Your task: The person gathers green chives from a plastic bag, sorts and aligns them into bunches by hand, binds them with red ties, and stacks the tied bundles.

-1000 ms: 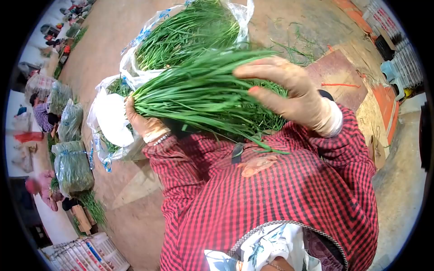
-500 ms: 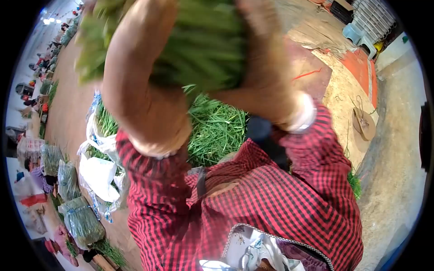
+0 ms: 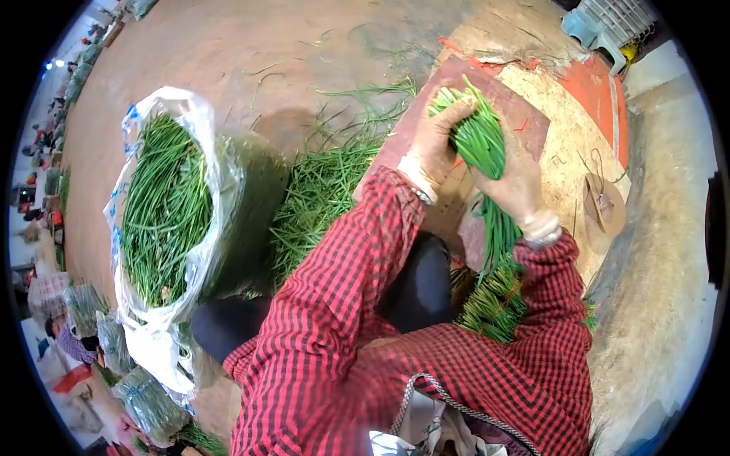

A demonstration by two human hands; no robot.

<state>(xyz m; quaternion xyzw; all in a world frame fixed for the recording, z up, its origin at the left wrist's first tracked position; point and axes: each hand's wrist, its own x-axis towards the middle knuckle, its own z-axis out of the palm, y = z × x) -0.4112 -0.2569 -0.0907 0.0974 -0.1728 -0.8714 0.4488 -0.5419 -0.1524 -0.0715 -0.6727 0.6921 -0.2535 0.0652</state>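
Both your hands are closed on one bunch of green stalks (image 3: 483,144), held over the reddish board (image 3: 517,99). Your left hand (image 3: 433,140) grips near the pale ends; your right hand (image 3: 518,178) wraps the leaves lower down. More greens (image 3: 493,313) lie by your right sleeve, loose stalks (image 3: 323,197) cover the floor, and a filled plastic bag (image 3: 199,114) stands to your left.

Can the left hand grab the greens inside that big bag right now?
Probably not: the left hand is busy holding a bunch, away from the bag. But the bag's top is open, so the greens inside look free.
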